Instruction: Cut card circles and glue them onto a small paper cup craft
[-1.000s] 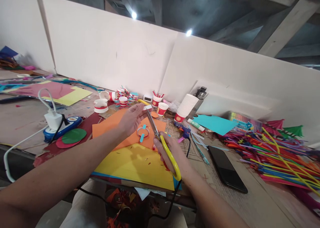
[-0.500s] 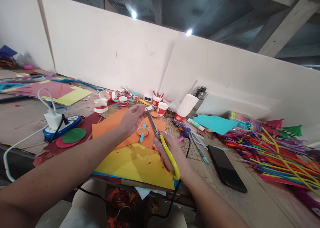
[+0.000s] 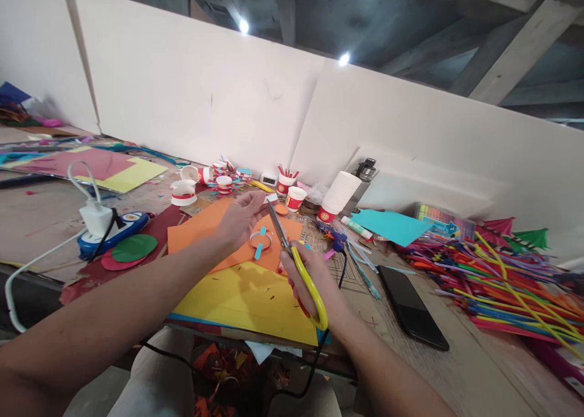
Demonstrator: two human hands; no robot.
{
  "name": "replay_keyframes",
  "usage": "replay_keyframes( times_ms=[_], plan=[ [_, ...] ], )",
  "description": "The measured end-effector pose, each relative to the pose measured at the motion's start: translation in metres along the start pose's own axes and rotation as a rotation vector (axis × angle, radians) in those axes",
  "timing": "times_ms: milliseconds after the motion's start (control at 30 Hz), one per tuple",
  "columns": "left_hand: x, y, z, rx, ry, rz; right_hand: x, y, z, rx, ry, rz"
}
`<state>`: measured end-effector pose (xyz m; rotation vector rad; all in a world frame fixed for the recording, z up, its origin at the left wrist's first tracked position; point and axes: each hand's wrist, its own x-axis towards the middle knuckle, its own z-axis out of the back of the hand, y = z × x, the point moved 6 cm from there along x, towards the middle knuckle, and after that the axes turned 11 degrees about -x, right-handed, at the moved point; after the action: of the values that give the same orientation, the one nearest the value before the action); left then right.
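Note:
My left hand (image 3: 241,220) is closed in a pinch on a small white piece of paper (image 3: 272,198). In my right hand (image 3: 314,277) are scissors (image 3: 279,225) with yellow and red handles. The blade tips are up at the paper's near edge; whether they touch it I cannot tell. Below both hands, a paper ring with light blue tabs (image 3: 259,251) lies on an orange sheet (image 3: 196,237). A yellow sheet (image 3: 241,304) with tiny scraps on it lies nearer to me.
Behind the hands stand paper cups (image 3: 295,199) and a tall leaning cup stack (image 3: 340,192). A glue gun (image 3: 336,241) and a phone (image 3: 412,307) lie right, near many pipe cleaners (image 3: 515,289). At left are a blue power strip (image 3: 132,223) and paper circles (image 3: 134,248).
Both hands keep nearly the same place. The white paper has tilted slightly at the scissor tips, and the scissor handles have shifted a little to the left.

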<state>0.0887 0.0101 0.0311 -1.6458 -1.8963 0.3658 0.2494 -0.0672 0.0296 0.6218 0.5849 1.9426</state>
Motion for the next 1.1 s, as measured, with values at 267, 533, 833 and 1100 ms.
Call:
replay_keyframes(
  times_ms=[267, 533, 833, 1100],
  plan=[
    [0.001, 0.001, 0.002, -0.002, -0.013, 0.012, -0.003, 0.004, 0.001, 0.037, -0.012, -0.049],
    [0.009, -0.002, 0.015, -0.016, -0.102, 0.068, -0.002, 0.005, 0.003, 0.062, 0.102, 0.050],
    [0.007, 0.010, 0.015, 0.006, -0.085, 0.294, -0.004, -0.002, 0.018, 0.056, 0.013, -0.033],
    [0.007, 0.007, 0.008, 0.005, -0.040, 0.186, -0.009, 0.004, 0.011, 0.115, 0.064, -0.102]
  ],
)
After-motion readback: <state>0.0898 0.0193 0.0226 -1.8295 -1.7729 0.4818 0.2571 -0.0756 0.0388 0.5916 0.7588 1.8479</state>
